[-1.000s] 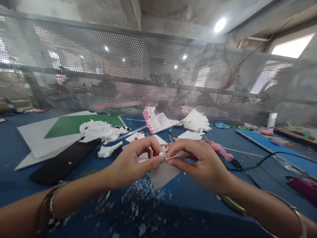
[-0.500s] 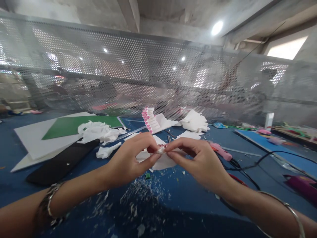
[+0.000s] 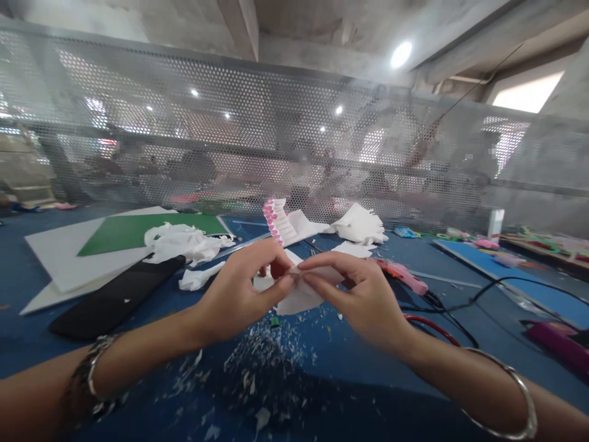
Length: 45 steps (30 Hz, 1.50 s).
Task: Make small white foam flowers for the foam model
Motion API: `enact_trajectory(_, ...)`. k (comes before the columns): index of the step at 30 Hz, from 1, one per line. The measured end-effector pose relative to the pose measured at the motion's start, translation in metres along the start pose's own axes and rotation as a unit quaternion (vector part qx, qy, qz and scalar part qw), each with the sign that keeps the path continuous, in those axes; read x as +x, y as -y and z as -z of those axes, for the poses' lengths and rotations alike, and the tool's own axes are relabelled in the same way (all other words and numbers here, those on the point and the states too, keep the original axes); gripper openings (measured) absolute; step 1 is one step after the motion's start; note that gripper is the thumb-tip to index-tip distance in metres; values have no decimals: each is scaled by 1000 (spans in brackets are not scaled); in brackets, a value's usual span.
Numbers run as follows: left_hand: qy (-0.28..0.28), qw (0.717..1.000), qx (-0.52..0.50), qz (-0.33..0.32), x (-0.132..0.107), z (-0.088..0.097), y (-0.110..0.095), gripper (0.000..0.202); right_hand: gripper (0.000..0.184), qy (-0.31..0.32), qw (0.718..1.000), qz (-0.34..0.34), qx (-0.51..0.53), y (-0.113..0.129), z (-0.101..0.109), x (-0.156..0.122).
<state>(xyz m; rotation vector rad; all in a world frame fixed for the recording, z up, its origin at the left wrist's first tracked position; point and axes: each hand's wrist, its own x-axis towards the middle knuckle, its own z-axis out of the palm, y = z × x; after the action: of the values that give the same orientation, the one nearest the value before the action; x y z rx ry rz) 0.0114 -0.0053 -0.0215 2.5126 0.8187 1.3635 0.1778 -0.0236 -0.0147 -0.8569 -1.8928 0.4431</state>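
Observation:
Over the middle of the table, my left hand (image 3: 243, 285) and my right hand (image 3: 368, 298) meet fingertip to fingertip. Both are closed in a pinch on a small white paper piece (image 3: 295, 271), mostly covered by the fingers. White paper (image 3: 299, 299) shows just below and behind the fingertips; whether it joins the pinched piece I cannot tell. Beyond my hands stands a pleated white paper strip (image 3: 286, 224) with a pink scalloped edge. A crumpled white paper heap (image 3: 184, 242) lies left of it, and a white paper stack (image 3: 359, 224) to the right.
Left are a green sheet (image 3: 151, 233), white boards (image 3: 59, 252) and a long black object (image 3: 115, 298). Right lie a pink-handled tool (image 3: 409, 279), black cables (image 3: 464, 307), a blue board (image 3: 497, 264) and a purple tool (image 3: 556, 344). A perforated metal screen (image 3: 257, 135) closes the back. Scraps litter the front.
My right hand has shifted slightly left and its fingers now overlap the left fingertips more. The small reddish dots seen at the fingertips before are now hidden.

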Motion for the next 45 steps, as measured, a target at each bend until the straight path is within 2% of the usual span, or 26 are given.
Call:
enact_trajectory(5,23,994,-94,43,1,2,1,10,12,11,998,44,-35,-1,5,0)
enact_trajectory(9,41,982,-171,68,1,-1,2,10,8,-1,990,108,-95,1,10,-1)
enact_trajectory(15,63,973,-208,80,-1,-4,4,8,5,4,963,182,-198,2,15,0)
enact_trajectory(19,78,971,-220,46,-1,-2,2,6,5,41,959,187,-210,3,20,3)
enact_trajectory(24,113,967,-226,3,1,3,1,3,9,103,968,181,-141,7,24,4)
enact_trajectory(29,126,973,-195,-11,2,6,1,4,8,110,981,134,-85,5,21,3)
enact_trajectory(34,79,980,-183,15,1,3,-1,3,6,74,986,131,-78,0,15,-1)
enact_trajectory(39,18,964,-256,64,-3,-2,-7,12,5,40,983,160,-81,1,14,-5)
enact_trajectory(42,1,958,-272,88,-4,-5,-11,7,5,24,981,171,-89,1,13,-6)
enact_trajectory(45,-28,963,-250,92,-6,-7,-16,5,7,20,974,199,-107,0,12,-7)
